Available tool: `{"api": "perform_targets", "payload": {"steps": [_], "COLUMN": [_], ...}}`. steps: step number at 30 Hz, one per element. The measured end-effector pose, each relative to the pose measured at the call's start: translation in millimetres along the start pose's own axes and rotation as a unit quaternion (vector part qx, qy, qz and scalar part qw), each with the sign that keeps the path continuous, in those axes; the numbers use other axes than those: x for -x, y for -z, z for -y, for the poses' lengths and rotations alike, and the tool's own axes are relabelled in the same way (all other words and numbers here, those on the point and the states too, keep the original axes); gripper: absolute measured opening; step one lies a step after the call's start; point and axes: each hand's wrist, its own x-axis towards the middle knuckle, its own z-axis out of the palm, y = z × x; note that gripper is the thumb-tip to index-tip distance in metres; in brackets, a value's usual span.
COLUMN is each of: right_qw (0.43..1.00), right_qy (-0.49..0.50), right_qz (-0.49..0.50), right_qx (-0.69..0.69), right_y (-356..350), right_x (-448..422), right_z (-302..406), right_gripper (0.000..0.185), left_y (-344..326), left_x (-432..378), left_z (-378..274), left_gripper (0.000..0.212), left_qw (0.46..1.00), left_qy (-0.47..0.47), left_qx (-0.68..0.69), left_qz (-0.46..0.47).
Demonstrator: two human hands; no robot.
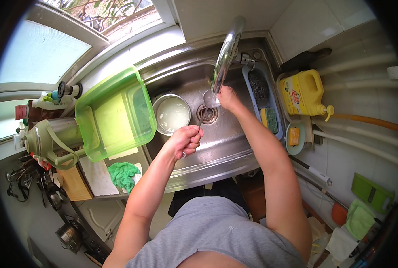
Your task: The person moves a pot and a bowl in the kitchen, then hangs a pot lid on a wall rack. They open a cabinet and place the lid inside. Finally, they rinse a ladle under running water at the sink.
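My left hand (186, 142) is closed around the handle of a slim metal utensil (203, 117), whose far end reaches over the drain (209, 113). Under the chrome faucet (224, 55), my right hand (230, 98) holds a small round bowl or cup (211, 98); its material is hard to tell. To the left of both hands, a round metal pot (173, 114) with cloudy whitish liquid stands in the stainless steel sink (219, 144). The fingertips of my right hand are partly hidden by the faucet and the small vessel.
A green plastic basin (145, 97) stands left of the sink, beside a thermos flask (59, 134) and a green cloth (123, 174). On the right are a blue caddy (249, 90) with a sponge (269, 120), a yellow pump jug (301, 93) and a soap dish (296, 149).
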Motion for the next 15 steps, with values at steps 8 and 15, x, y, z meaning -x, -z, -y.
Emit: {"api": "perform_targets", "payload": {"steps": [8, 15], "right_qw": [0.993, 0.830], "right_qy": [-0.111, -0.251], "right_qz": [-0.028, -0.237], "right_qx": [-0.013, -0.438], "right_y": [-17.9, -75.7], "right_x": [4.1, -2.0], "right_z": [10.0, -7.0], "right_gripper": [0.039, 0.029], "left_y": [0.8, -7.6], "left_x": [-5.9, -10.6], "left_z": [6.4, 10.0], "left_gripper": [0.025, 0.026], "left_qw": [1.000, 1.000], "left_qy": [0.019, 0.005], "left_qx": [0.002, -0.008], "left_qz": [0.007, 0.002]}}
